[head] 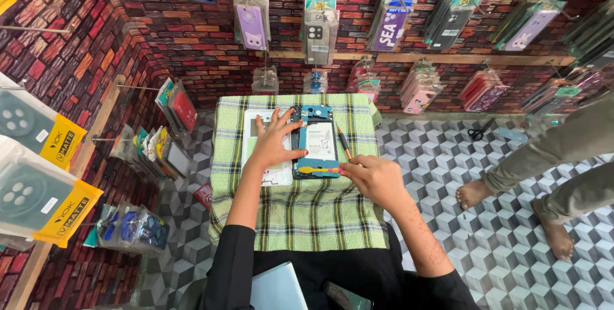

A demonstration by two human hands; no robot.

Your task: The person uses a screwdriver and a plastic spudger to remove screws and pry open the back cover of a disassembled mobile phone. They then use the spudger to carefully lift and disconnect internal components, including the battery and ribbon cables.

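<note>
walls: brick-pattern [192, 41] | floor: cube-pattern tiles [448, 156] (perhaps vinyl) | light: even

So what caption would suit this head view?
Left hand steadies an opened phone on a checked cloth; right hand works a yellow tool.

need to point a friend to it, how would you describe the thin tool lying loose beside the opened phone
Find the small table draped in a green checked cloth; an opened phone lies at its middle. Just right of the phone lies a slim screwdriver, dark-handled with an orange band, untouched, unlike the yellow tool in the right hand.

Green checked cloth [300, 211] over table
</note>
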